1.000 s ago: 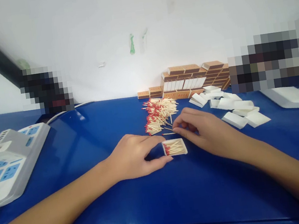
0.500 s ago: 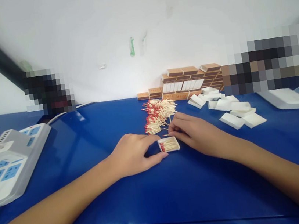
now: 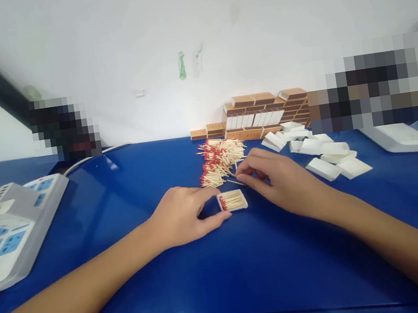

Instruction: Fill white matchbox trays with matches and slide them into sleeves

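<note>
A small white tray (image 3: pixel 244 203) with red-headed matches in it lies on the blue table. My left hand (image 3: pixel 186 215) has its thumb and index finger around the tray's left end, gripping it. Just beyond the tray is a loose heap of matches (image 3: pixel 222 157), most with red heads pointing left. At the heap's near right edge is my right hand (image 3: pixel 270 176), thumb and index finger brought together by a match (image 3: pixel 235 182). What lies between those fingertips is too small to make out.
Stacked brown matchboxes (image 3: pixel 256 119) stand against the wall. White empty trays (image 3: pixel 320 148) are scattered at the right, beside a larger white container (image 3: pixel 396 138). A white power strip (image 3: pixel 38 211) with blue sockets lies at the left. Blurred patches hide both back corners.
The match that was at my right fingertips now lies in the tray. My right hand has moved slightly away from the tray, to the heap's edge. My left hand stays on the tray.
</note>
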A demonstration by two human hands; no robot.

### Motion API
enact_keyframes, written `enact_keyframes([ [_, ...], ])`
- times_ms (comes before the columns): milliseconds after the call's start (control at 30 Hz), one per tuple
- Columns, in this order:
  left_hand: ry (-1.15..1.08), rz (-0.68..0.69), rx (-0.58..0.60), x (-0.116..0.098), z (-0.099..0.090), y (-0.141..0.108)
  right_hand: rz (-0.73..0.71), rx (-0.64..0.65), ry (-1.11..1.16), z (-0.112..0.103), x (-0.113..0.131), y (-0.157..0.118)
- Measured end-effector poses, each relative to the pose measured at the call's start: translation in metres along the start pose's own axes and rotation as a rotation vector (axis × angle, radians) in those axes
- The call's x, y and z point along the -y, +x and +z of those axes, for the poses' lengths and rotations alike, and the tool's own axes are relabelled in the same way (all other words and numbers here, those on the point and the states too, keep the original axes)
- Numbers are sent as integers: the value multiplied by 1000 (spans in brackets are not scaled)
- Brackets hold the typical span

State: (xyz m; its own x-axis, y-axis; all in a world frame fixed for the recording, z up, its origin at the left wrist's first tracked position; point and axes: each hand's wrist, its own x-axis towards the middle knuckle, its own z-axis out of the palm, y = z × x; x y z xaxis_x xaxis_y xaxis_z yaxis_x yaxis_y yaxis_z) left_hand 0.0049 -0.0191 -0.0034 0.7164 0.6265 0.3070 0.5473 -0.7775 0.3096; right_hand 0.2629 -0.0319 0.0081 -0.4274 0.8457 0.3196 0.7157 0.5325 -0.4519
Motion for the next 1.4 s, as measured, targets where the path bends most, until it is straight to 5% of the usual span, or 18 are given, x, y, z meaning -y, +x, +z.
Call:
enact_keyframes([
  [267, -1, 46, 79, -2, -2, 1, -146, 183, 55, -3, -21, 4],
  [567, 5, 40, 79, -1, -2, 1, 45, 226, -55, -11, -19, 1],
  [900, -5, 1, 81, -2, -2, 1, 13, 151, 14, 2, 21, -6],
  [1133, -23, 35, 61, -2, 0, -1, 241, -199, -117, 15, -16, 8],
  [1400, -14, 24, 78, -3, 0, -1, 250, -142, -75, 25, -20, 16],
])
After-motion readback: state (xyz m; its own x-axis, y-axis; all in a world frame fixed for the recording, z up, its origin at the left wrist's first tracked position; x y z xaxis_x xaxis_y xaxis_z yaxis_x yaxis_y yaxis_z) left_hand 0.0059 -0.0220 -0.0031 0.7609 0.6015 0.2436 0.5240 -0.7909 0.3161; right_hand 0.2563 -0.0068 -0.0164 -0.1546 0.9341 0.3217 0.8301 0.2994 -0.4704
